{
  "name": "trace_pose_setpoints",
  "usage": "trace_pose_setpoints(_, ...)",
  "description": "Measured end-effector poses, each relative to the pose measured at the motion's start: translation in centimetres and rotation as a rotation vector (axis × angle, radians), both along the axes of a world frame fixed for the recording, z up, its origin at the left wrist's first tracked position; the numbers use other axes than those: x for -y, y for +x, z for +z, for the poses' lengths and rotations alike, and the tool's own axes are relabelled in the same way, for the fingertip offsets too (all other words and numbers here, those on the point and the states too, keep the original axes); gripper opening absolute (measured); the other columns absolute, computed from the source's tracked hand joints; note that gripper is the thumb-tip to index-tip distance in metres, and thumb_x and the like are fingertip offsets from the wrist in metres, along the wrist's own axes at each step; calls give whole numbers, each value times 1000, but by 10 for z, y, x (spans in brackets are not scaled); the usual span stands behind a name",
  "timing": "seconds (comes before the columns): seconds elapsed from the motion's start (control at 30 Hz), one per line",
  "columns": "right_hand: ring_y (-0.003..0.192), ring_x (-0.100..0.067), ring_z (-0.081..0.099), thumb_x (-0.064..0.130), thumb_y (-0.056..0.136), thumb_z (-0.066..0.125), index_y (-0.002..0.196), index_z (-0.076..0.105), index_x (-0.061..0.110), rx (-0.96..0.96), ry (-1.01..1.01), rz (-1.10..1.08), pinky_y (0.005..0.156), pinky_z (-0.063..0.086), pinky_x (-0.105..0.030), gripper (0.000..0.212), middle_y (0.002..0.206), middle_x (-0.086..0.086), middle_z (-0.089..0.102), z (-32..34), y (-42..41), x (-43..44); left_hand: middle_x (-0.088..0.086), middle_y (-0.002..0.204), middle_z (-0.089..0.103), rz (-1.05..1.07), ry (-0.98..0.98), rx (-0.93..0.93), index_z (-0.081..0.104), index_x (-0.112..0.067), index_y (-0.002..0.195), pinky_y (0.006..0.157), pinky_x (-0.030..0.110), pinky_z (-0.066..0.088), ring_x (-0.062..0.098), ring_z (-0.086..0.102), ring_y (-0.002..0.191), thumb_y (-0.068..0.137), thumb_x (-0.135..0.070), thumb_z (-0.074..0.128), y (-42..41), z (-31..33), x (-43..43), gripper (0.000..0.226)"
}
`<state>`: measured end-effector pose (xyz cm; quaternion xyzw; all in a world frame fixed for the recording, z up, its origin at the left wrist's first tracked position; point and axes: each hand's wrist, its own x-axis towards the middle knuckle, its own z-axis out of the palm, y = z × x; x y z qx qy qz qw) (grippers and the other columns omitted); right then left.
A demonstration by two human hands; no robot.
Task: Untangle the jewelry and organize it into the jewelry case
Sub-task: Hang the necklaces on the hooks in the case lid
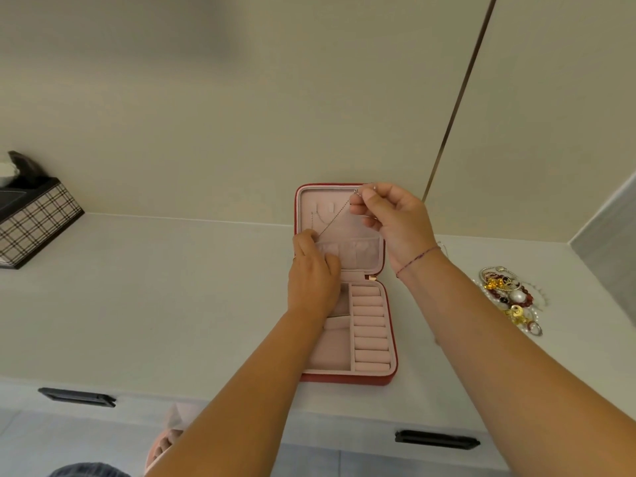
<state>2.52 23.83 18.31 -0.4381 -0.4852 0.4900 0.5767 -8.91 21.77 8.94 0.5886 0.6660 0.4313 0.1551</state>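
Red shell, pink lining: one jewelry case (347, 378), open on the white surface (172, 304), lid upright against the wall.

Step in hand, by the look of it: hanging one thin chain (336, 215) inside the lid. Drawn taut on a slant across the lining. Upper end pinched between thumb and fingertips of the right hand (392, 218), near the lid's top right corner. Lower end gripped in the curled fingers of the left hand (311, 270), at the lid's left edge just above the pocket. Beside it, one faint second strand (312, 220); cannot tell whether another necklace or a loop of the same one.

Next, probably: carry the upper end to a hook at the top of the lid, catch it, then tuck the slack into the pocket. Calls for light, even tension, so as not to kink the links or snag the strand alongside.

Counted:
- two hands, both occupied
- one case
- about eight ring rolls (371, 328) in the base, seemingly bare
- one tangled heap (509, 297) of beads, pearls and gold pieces, well to the right of the case
- one checked tissue box (38, 225) far left
- two dark drawer handles (77, 397) below
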Motion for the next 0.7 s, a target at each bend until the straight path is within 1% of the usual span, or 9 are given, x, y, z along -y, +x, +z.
trace_pose_setpoints(0.07, 76, -10, 66, 13, 92, 58, 92, 65, 13, 2, -10, 3, 66, 47, -20, 7, 84, -1, 71, -1, -2, -3, 8, 123, 46, -20, 9, -15, 38, -9, 123, 75, 39, 50, 26, 57, 92, 98, -29, 44, -1, 0, -1, 32)
trace_pose_setpoints(0.17, 77, -10, 66, 13, 92, 58, 90, 65, 14, 42, -16, 26, 67, 48, -20, 8, 84, 1, 70, -3, -5, -5, 5, 118, 46, -56, 28, -88, 48, -9, 118, 75, 31, 48, 20, 55, 94, 94, -53, 31, -2, -1, -3, 53)
trace_pose_setpoints(0.23, 77, -9, 66, 13, 92, 57, 90, 65, 12, 63, -19, 44, 68, 48, -21, 8, 87, -2, 70, -6, -7, -6, 4, 115, 45, -56, 31, -96, 54, -9, 112, 74, 32, 49, 18, 55, 94, 89, -59, 23, -3, -2, -5, 64)
trace_pose_setpoints(0.33, 81, -9, 66, 14, 92, 57, 92, 65, 10, 101, -23, 69, 70, 49, -22, 9, 96, -8, 70, -9, -8, -8, 2, 105, 43, -63, 51, -67, 56, -8, 100, 69, 32, 48, 17, 53, 85, 92, -61, 22, -3, -3, -6, 64)
trace_pose_setpoints(0.43, 83, -7, 67, 15, 92, 57, 96, 66, 11, 118, -15, 98, 73, 49, -22, 10, 95, -3, 71, -6, -8, -12, -1, 97, 45, -77, 77, -4, 51, -11, 89, 67, 21, 38, 11, 46, 79, 94, -61, 23, -6, -4, -3, 57)
trace_pose_setpoints(0.5, 83, -5, 66, 15, 93, 56, 95, 66, 13, 124, 9, 125, 72, 48, -20, 10, 90, 2, 71, -3, -9, -14, -1, 92, 50, -80, 113, 100, 54, -9, 88, 65, 10, 34, 5, 43, 77, 93, -65, 21, -8, -3, -2, 65)
trace_pose_setpoints(0.57, 82, -7, 65, 12, 93, 56, 91, 66, 15, 138, 40, 158, 70, 49, -18, 11, 88, 1, 71, -2, -10, -17, -2, 87, 54, -64, 171, 189, 59, -9, 92, 67, 5, 36, 3, 48, 80, 90, -65, 18, -10, -4, 0, 69)
trace_pose_setpoints(0.63, 80, -7, 65, 10, 93, 55, 90, 66, 13, 205, 55, 184, 67, 48, -15, 12, 87, -1, 70, -5, -13, -18, -1, 84, 57, -41, 216, 277, 62, -9, 92, 67, 6, 38, 2, 53, 81, 90, -62, 20, -10, -3, 3, 67)
trace_pose_setpoints(0.7, 75, -4, 66, 7, 92, 56, 94, 66, 7, 273, 46, 204, 66, 48, -12, 11, 86, -3, 70, -13, -16, -18, 5, 76, 57, -24, 242, 371, 61, -8, 88, 62, 15, 41, 11, 53, 72, 90, -62, 22, -10, -1, 5, 66)
